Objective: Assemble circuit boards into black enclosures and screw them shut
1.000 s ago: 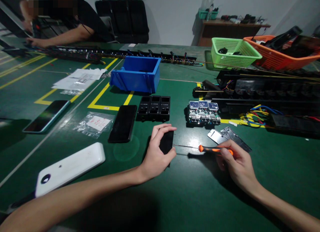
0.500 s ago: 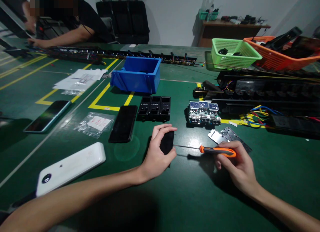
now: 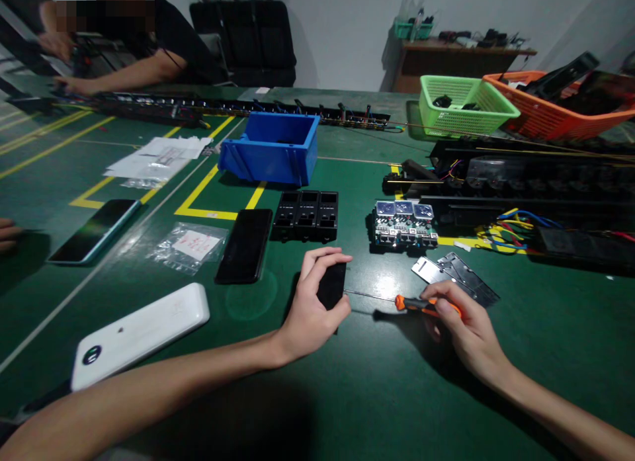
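Observation:
My left hand is wrapped over a flat black panel, holding it on the green table. In my right hand is a screwdriver with an orange and black handle. Its thin shaft points left and the tip meets the panel's right edge; the exact contact point is too small to make out. Beyond the left hand sits a black three-part housing. A circuit board with three small displays lies to its right. Flat metal and dark plates rest just behind the right hand.
A black phone, a plastic bag, another phone and a white handheld device lie on the left. Behind are a blue bin, green basket, orange basket and wired black assemblies. A co-worker sits opposite.
The fingers of my right hand have shifted and rolled around the screwdriver handle. My left hand stays put. Another person's fingers have appeared at the left edge.

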Available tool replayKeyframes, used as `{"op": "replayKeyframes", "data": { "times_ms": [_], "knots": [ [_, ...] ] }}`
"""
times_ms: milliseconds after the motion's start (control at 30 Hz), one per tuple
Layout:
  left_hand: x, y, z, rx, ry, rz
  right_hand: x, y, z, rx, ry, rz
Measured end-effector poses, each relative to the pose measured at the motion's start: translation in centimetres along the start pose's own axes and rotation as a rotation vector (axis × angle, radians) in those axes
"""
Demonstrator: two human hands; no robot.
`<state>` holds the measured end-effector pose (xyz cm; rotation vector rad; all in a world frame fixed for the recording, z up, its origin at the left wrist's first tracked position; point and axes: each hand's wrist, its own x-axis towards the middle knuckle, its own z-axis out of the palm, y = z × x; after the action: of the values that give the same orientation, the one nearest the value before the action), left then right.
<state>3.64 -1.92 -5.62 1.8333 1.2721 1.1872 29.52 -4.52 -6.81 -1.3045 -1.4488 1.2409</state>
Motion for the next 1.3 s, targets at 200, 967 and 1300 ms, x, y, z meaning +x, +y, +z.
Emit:
{"op": "replayKeyframes", "data": {
  "times_ms": [200,967,1300],
  "knots": [
    [0.09,0.02,0.05,-0.013,0.003,-0.009,-0.26,-0.05,0.09,0.044,0.055,-0.118],
    [0.01,-0.16,0.14,0.001,-0.002,0.012,-0.11,-0.19,0.03,0.043,0.03,-0.077],
    [0.08,-0.39,0.21,-0.018,0.005,0.033,0.04,-0.53,0.29,0.038,0.039,-0.047]
  ]
}}
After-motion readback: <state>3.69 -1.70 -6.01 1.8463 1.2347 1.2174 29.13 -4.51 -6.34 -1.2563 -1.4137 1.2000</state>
